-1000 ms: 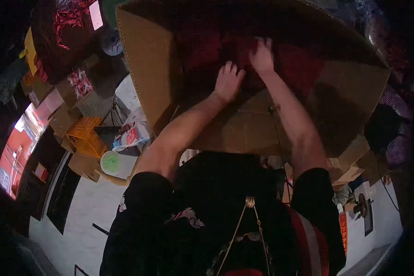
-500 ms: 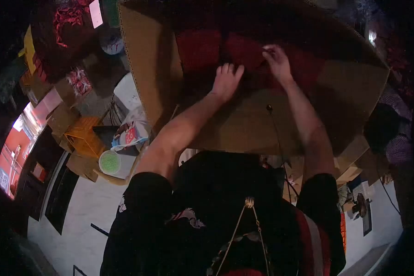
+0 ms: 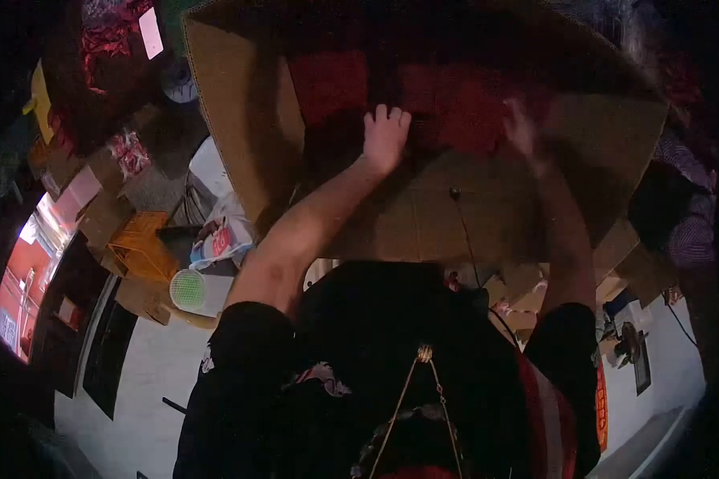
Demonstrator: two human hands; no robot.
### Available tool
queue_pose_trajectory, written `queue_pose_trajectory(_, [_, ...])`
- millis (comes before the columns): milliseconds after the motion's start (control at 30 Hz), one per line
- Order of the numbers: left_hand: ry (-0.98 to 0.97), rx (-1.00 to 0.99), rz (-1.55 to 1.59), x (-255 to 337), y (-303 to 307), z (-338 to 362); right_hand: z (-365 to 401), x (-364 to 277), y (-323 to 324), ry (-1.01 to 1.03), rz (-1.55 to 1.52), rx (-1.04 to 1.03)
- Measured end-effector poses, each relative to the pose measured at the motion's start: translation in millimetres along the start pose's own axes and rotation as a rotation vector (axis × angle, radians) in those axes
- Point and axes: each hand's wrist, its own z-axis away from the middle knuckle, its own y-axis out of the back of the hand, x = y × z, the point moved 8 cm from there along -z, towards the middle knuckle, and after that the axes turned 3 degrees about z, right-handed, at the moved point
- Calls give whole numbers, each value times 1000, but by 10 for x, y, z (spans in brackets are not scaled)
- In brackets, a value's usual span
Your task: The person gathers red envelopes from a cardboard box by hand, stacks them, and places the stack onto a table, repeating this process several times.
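Observation:
A large cardboard box [image 3: 431, 219] stands open in front of me, with dark red flat material [image 3: 455, 96] inside it. Both of my arms reach over its near wall. My left hand [image 3: 386, 137] rests palm down at the near edge of the red material, its fingers slightly apart and partly foreshortened. Further right, my right hand [image 3: 523, 136] is over the right part of the red material. It is dim and a little blurred, with fingers apart and nothing visible in them. What the red material is, I cannot make out in the shadow.
An orange crate [image 3: 144, 246], a white basket with a green mesh end [image 3: 188, 289] and a plastic bag [image 3: 222, 239] are to the left. A thin cord [image 3: 467, 231] hangs across the box's near wall. Cardboard pieces [image 3: 619, 255] lie at right.
My right hand has moved right and slightly down, its pinched fingers now spread. My left hand stays on the red material. The view has shifted slightly.

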Motion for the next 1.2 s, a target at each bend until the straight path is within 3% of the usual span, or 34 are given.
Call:
queue_pose_trajectory(33, [-1,17,-19,3,-3,4,-159,-408,49,-414,461,-253])
queue_pose_trajectory(167, [-95,83,-78,24,-50,-3,-359,-582,-66,-282,522,-226])
queue_pose_trajectory(433, [-51,-128,72,-56,-153,-58,-286,-370,-176,-357,562,-448])
queue_pose_trajectory(500, [-75,69,-39,-51,-98,-49,-262,-334,-225,-331,427,-451])
queue_pose_trajectory(633, [-106,37,47,-50,-10,-29,-196,-238,-254,-436,329,-499])
queue_pose_trajectory(700, [-148,-41,-2,-36,0,-41,-178,-217,-245,-487,130,-469])
queue_pose_trajectory(833, [-223,16,36,-15,188,-7,-102,-106,-47,-538,123,-564])
queue_pose_trajectory(867, [-226,6,75,-19,265,14,-77,-98,39,-573,-53,-552])
queue_pose_trajectory(933, [-231,9,107,-50,512,100,-66,-239,249,-633,-338,-468])
queue_pose_trajectory(1033, [-107,6,326,-176,1003,329,-212,-652,695,-559,-486,-343])
queue_pose_trajectory(1100, [-119,68,342,-255,1240,516,-348,-995,1000,-479,-501,-327])
queue_pose_trajectory(1200, [-162,112,429,-304,1799,921,-429,-1520,1402,-606,-480,-198])
